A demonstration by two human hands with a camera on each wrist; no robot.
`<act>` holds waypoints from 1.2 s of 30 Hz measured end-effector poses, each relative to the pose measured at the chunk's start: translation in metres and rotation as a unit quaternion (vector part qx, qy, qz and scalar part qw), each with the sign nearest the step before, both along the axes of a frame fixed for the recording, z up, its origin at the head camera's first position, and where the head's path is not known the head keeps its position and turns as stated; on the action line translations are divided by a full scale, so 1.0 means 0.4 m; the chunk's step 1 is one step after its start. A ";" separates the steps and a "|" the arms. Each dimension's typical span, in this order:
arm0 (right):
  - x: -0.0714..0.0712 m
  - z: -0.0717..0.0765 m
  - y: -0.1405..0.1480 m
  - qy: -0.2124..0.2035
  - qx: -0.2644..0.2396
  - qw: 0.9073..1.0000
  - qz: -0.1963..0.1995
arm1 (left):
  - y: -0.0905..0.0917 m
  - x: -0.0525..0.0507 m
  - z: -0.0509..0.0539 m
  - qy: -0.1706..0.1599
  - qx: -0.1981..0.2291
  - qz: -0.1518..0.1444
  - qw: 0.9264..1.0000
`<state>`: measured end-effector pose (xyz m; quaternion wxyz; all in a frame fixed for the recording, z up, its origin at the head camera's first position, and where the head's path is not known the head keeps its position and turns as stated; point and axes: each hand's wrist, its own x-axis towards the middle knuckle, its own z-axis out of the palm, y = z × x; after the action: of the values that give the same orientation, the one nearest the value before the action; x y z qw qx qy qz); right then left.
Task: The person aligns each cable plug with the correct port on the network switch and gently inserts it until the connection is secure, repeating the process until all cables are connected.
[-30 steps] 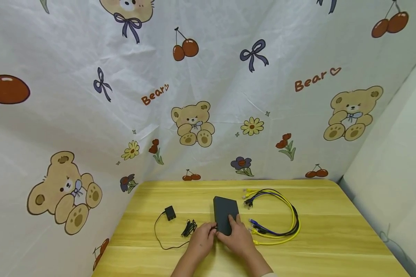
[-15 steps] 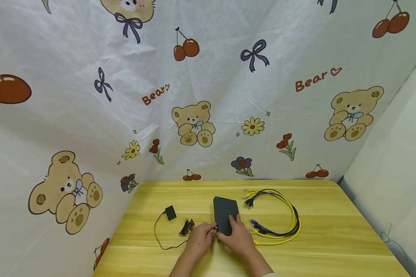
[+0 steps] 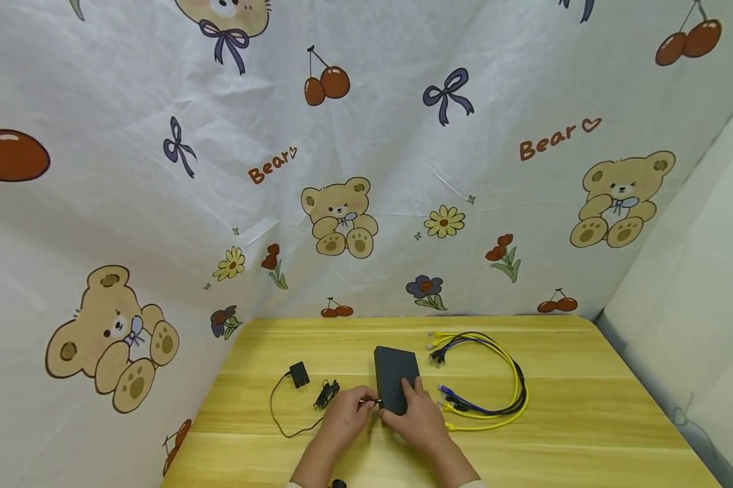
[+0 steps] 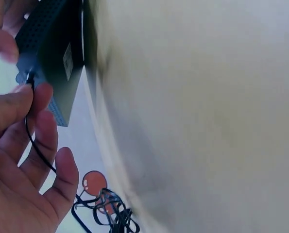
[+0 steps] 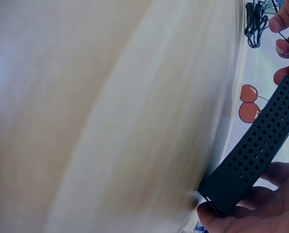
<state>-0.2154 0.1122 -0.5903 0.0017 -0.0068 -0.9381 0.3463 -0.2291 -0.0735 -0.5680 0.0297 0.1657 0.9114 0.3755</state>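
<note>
A dark rectangular box (image 3: 395,376) with a perforated side (image 5: 261,141) is at the middle of the table. My right hand (image 3: 420,419) grips its near right part, fingers on top and thumb at the near edge; the right wrist view shows that hand (image 5: 261,208) around one end. My left hand (image 3: 347,415) pinches a thin black cable's plug at the box's left side. In the left wrist view the plug (image 4: 30,77) meets the box (image 4: 61,63), between the thumb and index finger of the left hand (image 4: 27,155). How deep it sits cannot be told.
A black power adapter (image 3: 299,374) and a bundled black cord (image 3: 326,394) lie left of the box. Yellow, blue and black cables (image 3: 521,396) lie curved to its right. A patterned cloth (image 3: 391,135) hangs behind the wooden table (image 3: 586,407).
My left hand has moved slightly left and back from the box's side, and the bundled cord has shifted a little left. The right hand keeps its grip on the box.
</note>
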 end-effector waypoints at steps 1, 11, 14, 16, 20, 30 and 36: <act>0.001 0.000 0.000 0.000 0.002 1.000 0.001 | -0.002 -0.001 0.002 0.000 -0.005 -0.004 1.000; 0.006 0.008 -0.003 0.003 0.008 1.000 0.005 | -0.010 -0.016 0.015 0.029 -0.037 -0.039 0.998; 0.006 0.010 -0.004 0.000 0.007 1.000 0.006 | -0.011 -0.020 0.016 0.036 -0.037 -0.048 0.998; 0.006 0.010 -0.004 -0.002 0.007 1.000 0.005 | -0.011 -0.025 0.015 0.039 -0.038 -0.055 0.997; 0.006 0.009 -0.004 -0.004 0.008 1.000 0.005 | -0.010 -0.034 0.015 0.038 -0.038 -0.066 0.996; -0.001 0.007 -0.005 0.001 0.017 1.000 0.003 | -0.006 -0.038 0.025 -0.017 0.002 -0.072 0.997; -0.002 -0.004 -0.010 0.005 0.028 1.000 0.000 | -0.005 -0.037 0.016 -0.016 -0.003 -0.071 0.997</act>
<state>-0.2162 0.1082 -0.5919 0.0065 -0.0054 -0.9473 0.3201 -0.2441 -0.0757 -0.5616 0.0710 0.2240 0.8980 0.3720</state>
